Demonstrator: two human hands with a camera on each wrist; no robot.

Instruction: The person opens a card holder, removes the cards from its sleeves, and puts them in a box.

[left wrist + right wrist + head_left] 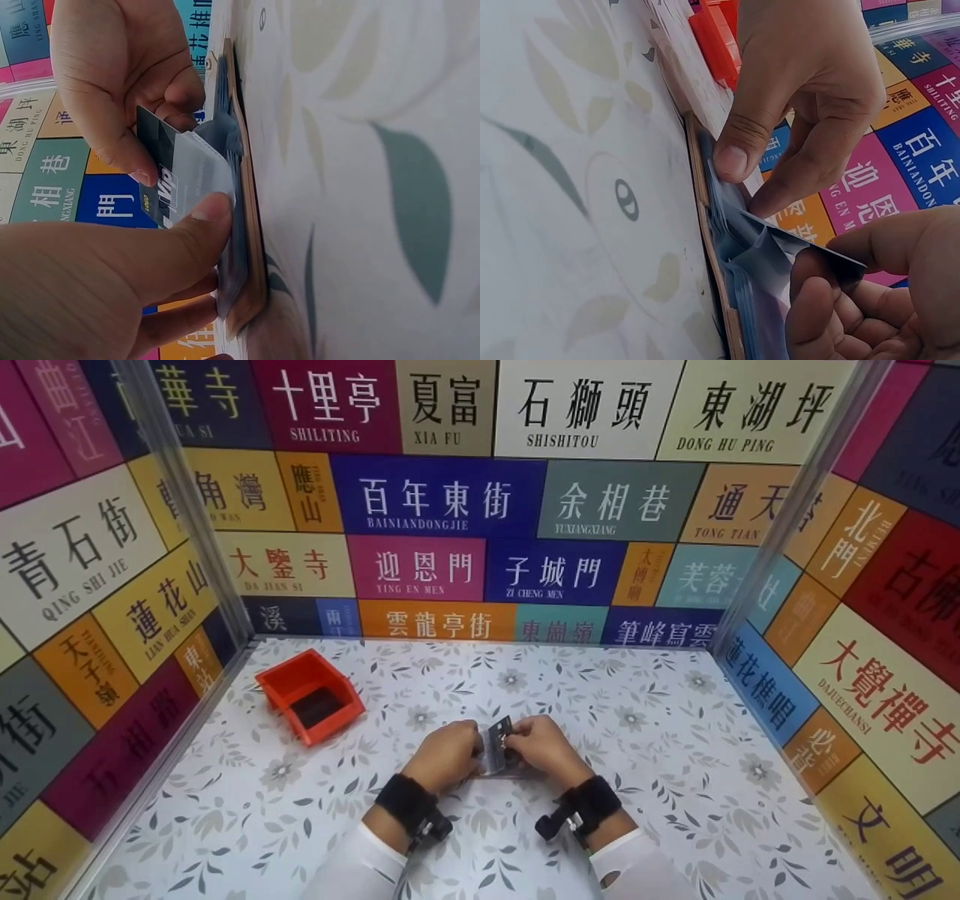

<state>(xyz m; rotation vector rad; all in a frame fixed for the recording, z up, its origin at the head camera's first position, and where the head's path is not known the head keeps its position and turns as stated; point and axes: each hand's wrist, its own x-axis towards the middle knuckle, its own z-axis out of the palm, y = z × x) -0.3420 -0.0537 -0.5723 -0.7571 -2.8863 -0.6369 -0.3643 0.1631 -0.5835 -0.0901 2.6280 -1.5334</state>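
A card holder (253, 255) with a tan cover and several clear sleeves lies spread on the table under both hands. From one clear sleeve (206, 169) a dark card (155, 139) lettered "Vip" sticks partly out. My left hand (444, 755) pinches that sleeve, its thumb (214, 214) flat over the plastic. On the card's outer end, my right hand (551, 748) pinches with thumb and fingers. In the right wrist view the card (832, 259) appears nearly edge-on, its inner end within the sleeve.
An orange-red open bin (311, 697) with a dark flat thing (316, 705) inside stands at the back left of the flower-patterned table (637, 780). Colourful panels with Chinese lettering (435, 499) wall in the back and both sides.
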